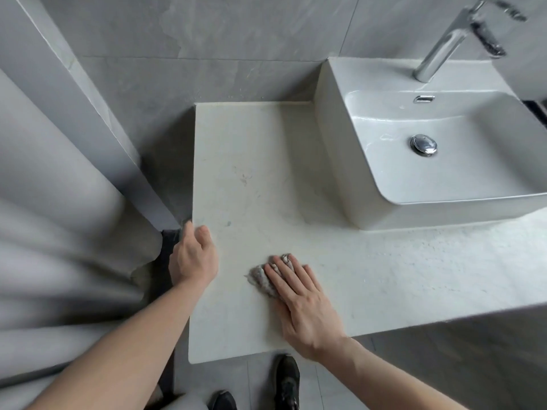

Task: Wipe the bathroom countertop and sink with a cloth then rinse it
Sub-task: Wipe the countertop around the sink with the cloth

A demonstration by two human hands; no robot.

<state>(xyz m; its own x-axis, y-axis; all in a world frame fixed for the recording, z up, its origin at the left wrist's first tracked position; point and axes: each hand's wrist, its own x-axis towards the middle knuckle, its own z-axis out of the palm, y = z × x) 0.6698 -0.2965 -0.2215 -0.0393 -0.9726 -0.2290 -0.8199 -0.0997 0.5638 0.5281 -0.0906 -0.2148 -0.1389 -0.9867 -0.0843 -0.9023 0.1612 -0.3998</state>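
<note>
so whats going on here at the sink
A person is wiping the bathroom countertop. The right hand lies flat on a small grey cloth, pressing it to the counter near the front edge. The left hand rests on the counter's left edge, holding nothing. The sink sits to the right under the faucet, with no water visibly running.

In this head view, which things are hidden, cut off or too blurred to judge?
- Cloth: mostly hidden under the right hand; its full size is unknown.
- Faucet: its top is blurred and cut by the upper edge; whether water runs is unclear.
- Sink: its right part is cut by the picture's right edge.
- Left hand: its fingertips curl over the countertop edge, partly unseen.
</note>
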